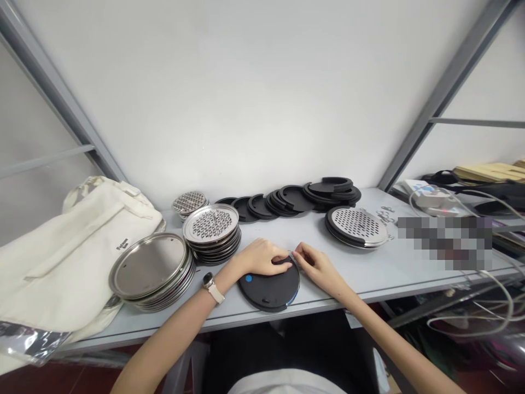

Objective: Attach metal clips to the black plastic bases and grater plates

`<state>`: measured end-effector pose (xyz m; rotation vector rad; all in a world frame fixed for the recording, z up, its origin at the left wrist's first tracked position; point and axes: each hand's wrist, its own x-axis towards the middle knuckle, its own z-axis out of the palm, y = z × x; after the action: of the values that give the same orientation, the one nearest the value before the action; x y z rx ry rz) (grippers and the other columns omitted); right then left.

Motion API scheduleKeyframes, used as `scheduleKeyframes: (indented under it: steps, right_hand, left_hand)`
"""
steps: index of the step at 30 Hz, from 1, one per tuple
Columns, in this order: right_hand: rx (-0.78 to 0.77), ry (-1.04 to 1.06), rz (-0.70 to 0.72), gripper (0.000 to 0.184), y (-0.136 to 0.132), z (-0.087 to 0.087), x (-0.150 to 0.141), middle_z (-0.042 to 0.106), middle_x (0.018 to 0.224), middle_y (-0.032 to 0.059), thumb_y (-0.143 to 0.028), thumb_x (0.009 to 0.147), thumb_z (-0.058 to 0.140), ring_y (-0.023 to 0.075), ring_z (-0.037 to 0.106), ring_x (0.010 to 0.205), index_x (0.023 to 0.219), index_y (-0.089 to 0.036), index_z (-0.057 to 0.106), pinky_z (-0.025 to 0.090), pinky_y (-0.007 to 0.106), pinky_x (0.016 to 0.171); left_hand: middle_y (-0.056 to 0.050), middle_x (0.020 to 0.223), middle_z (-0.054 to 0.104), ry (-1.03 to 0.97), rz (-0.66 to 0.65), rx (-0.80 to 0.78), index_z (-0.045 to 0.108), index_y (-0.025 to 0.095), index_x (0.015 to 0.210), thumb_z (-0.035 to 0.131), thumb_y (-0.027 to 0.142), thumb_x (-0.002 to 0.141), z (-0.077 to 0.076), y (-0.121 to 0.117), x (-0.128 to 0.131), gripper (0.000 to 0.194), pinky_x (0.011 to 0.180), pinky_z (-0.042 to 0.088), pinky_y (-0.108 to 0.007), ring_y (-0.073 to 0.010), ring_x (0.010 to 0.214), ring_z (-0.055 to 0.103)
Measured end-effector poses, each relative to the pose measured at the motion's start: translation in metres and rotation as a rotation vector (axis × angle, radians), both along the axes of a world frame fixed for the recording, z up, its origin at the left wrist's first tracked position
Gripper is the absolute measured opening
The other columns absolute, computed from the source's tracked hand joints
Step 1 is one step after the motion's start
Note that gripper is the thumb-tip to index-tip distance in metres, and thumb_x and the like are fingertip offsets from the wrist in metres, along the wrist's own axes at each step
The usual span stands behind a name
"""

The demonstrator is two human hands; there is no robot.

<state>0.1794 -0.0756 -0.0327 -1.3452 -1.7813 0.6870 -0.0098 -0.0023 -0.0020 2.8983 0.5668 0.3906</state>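
A black round disc (273,290) with a blue dot lies near the front edge of the table. My left hand (264,257) is closed on its far rim, thumb on top. At the same rim, my right hand (315,266) pinches a small thin metal piece (289,252) that looks like a ring; most of it is hidden by the fingertips. The two hands nearly touch. To the right sits a perforated metal grater plate (355,224) on a black holder. Small metal rings (385,213) lie scattered beside it.
On the left stand a stack of plain metal discs (150,265) and a stack of round grater plates (211,224), with another grater stack (189,202) behind. Black holders (295,198) line the wall. A cream cloth bag (82,257) covers the left end; white cables (506,295) hang at right.
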Motion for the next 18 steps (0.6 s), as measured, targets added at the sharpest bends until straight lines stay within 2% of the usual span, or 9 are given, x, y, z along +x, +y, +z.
scheduleKeyframes:
  steps: [7, 10, 14, 18]
  right_hand:
    - [0.016, -0.035, 0.036, 0.021, -0.0012, -0.0018, -0.0019, 0.052, 0.063, -0.0025, -0.033, 0.094, 0.043, 0.0126, 0.048, 0.058, 0.079, -0.02, 0.05, 0.037, 0.023, 0.056]
    - [0.054, -0.037, 0.036, 0.019, -0.0004, -0.0025, -0.0017, 0.057, 0.068, -0.0003, -0.032, 0.094, 0.043, 0.0142, 0.053, 0.063, 0.092, -0.019, 0.057, 0.041, 0.025, 0.062]
    - [0.061, -0.041, 0.043, 0.025, 0.0007, -0.0028, -0.0007, 0.062, 0.075, 0.0015, -0.032, 0.094, 0.042, 0.0156, 0.057, 0.069, 0.108, -0.02, 0.06, 0.044, 0.026, 0.068]
    - [0.044, -0.052, 0.053, 0.026, 0.0007, -0.0022, 0.0004, 0.057, 0.067, -0.0008, -0.034, 0.094, 0.042, 0.0143, 0.053, 0.063, 0.104, -0.021, 0.062, 0.042, 0.025, 0.062]
  left_hand:
    - [0.003, 0.055, 0.056, 0.011, 0.014, 0.019, 0.052, 0.018, 0.061, 0.052, 0.04, 0.087, 0.0007, -0.0014, 0.0008, 0.035, 0.051, 0.022, -0.026, -0.0104, 0.048, 0.045]
    - [0.003, 0.057, 0.058, 0.015, 0.01, 0.019, 0.054, 0.018, 0.063, 0.052, 0.039, 0.087, 0.0018, -0.0021, 0.0007, 0.032, 0.051, 0.023, -0.026, -0.0106, 0.049, 0.047]
    - [0.003, 0.058, 0.06, 0.023, 0.011, 0.024, 0.056, 0.018, 0.066, 0.052, 0.038, 0.087, 0.0026, -0.0026, 0.0008, 0.03, 0.05, 0.023, -0.027, -0.0107, 0.049, 0.049]
    - [0.003, 0.058, 0.06, 0.017, 0.009, 0.027, 0.055, 0.018, 0.065, 0.053, 0.039, 0.087, 0.0019, -0.0022, 0.0006, 0.03, 0.05, 0.023, -0.027, -0.0104, 0.049, 0.049]
